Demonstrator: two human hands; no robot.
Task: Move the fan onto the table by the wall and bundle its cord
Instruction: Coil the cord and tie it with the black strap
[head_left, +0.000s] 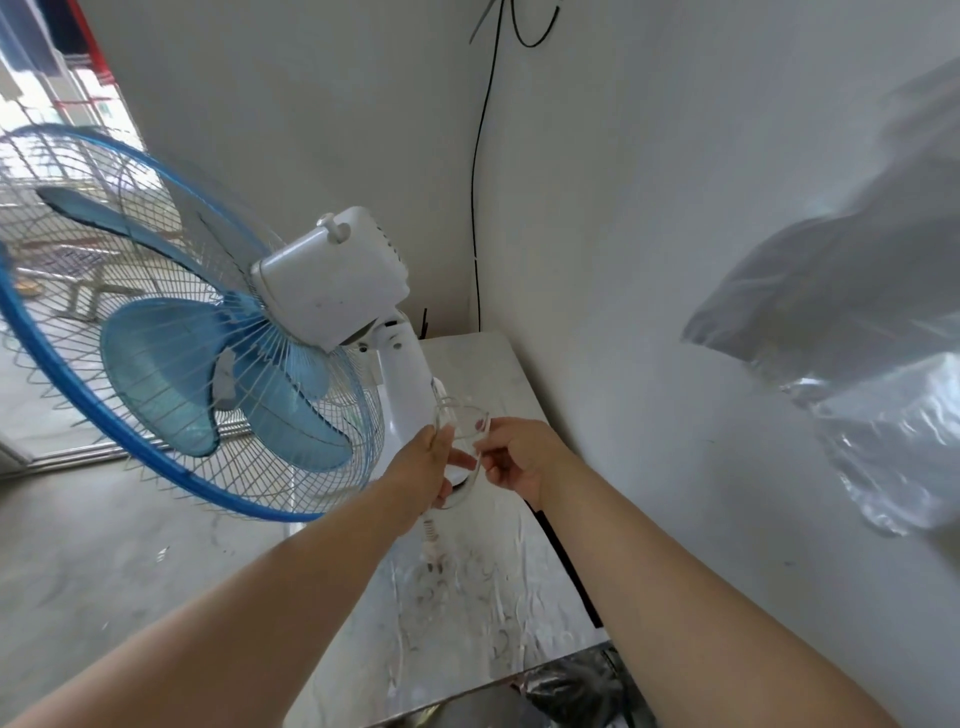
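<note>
Looks like a bare utility corner of a home, semi-outdoor side. Evidence: plain white plastered walls (649, 208) meeting at a corner, loose black cable (475, 208) running down the joint, rough grey concrete floor (104, 545). Metal window grille (67, 171) at left opens to daylight, with clothes hanging (36, 41) above it. Household pedestal-type fan (208, 338), blue blades, white motor housing, stands on a marbled surface (467, 597) pushed against the wall. Clear plastic sheeting (857, 364) hangs at right, blurred.
</note>
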